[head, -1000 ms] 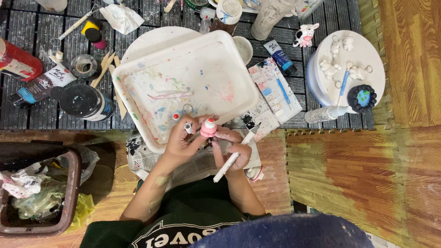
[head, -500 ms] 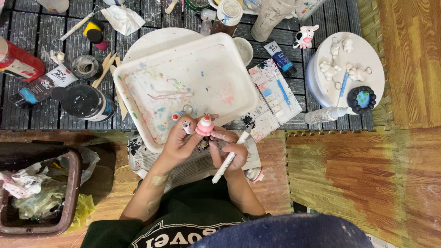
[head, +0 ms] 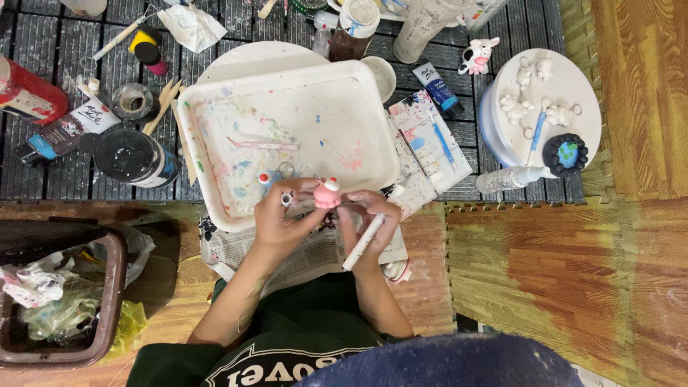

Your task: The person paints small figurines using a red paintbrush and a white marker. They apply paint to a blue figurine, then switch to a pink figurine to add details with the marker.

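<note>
White tray point(head: 215, 208) blocks ahead; black jar point(head: 132, 156) left; newspaper point(head: 315, 254) under hands open.

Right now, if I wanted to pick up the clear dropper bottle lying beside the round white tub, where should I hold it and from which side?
Grip the bottle across the middle of its body, coming from above. It lies on its side, cap toward the tub, so the round body is free on both long sides and fingers can close over it. The cap end looks narrow and sits close to the tub, so I would avoid it.

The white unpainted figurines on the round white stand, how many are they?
3, as far as I can tell: one at the top, one at the left and one in the middle of the round white stand.
</note>
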